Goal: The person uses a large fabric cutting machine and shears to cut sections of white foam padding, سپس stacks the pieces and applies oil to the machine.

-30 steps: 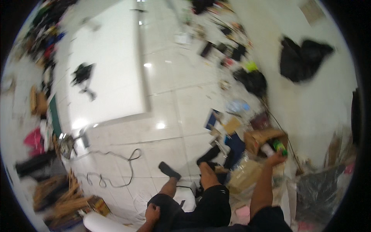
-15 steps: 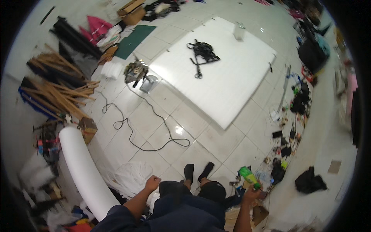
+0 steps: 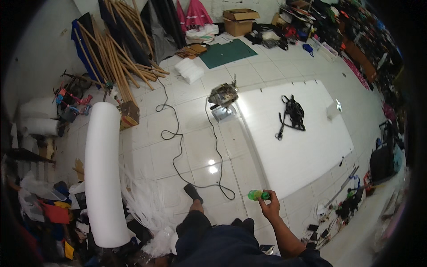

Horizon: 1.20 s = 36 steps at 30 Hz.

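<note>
1. The small bottle pinched in the right hand is bright green, with a darker green cap end.
2. The big flat board on the floor is plain white.
3. The tangle of straps lying on it is black.
4. The long foam roll is white, unpatterned.
5. The floor tiles are glossy off-white with thin grey grout lines forming a grid.
6. The cable snaking over the tiles is black.
7. The cutting mat is dark green.
8. The bundle of sticks is light wood-brown.
9. The cardboard boxes are tan.
10. The person's trousers are dark navy; the sock is dark grey.
</note>
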Tool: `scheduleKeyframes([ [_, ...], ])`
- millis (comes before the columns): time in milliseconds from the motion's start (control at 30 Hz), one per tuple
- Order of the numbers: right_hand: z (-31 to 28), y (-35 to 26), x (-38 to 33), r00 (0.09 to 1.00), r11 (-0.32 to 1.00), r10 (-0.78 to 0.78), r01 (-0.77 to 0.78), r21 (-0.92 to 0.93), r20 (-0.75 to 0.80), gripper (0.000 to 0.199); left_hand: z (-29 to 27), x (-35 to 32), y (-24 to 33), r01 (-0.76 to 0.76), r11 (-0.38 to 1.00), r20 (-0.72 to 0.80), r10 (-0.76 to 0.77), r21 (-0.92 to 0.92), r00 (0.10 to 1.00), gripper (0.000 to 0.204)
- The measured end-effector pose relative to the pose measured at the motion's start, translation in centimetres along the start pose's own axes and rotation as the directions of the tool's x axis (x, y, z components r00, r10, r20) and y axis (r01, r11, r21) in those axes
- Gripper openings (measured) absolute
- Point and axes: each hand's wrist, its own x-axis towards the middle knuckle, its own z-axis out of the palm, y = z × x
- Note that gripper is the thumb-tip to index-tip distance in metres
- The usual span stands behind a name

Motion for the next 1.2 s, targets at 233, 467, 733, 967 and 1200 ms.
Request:
scheduleKeyframes([
  [233, 12.2, -8.9, 12.4, 0.998, 0.996, -0.021, 0.026, -0.088, 0.058, 0.037, -10.7, 9.6, 0.8, -0.128, 0.991, -0.048, 0.126, -0.036, 0.991, 0.025],
  [467, 23.2, -20.2, 25.5, 0.994, 0.995, -0.074, 0.079, 0.064, -0.074, 0.038, -45.0, 26.1, 9.4, -0.088, 0.862, -0.537, -0.228, -0.499, 0.812, 0.026],
  [733, 31.6, -24.9, 42.2, 0.997, 0.987, -0.054, 0.063, 0.148, -0.060, 0.039, -63.5, 40.5, 24.2, -0.225, 0.820, -0.460, -0.052, -0.527, 0.886, 0.022],
  [967, 37.1, -28.9, 64.0, 0.998, 0.992, -0.054, 0.050, 0.116, 0.036, 0.038, -67.0, 50.2, 25.1, 0.240, 0.890, 0.004, -0.259, -0.389, 0.966, 0.030],
  [1200, 38.6, -34.0, 82.7, 0.987, 0.981, -0.139, 0.148, 0.126, -0.081, 0.040, -84.6, 61.0, 36.7, 0.149, 0.956, -0.006, -0.156, -0.251, 0.988, 0.029],
])
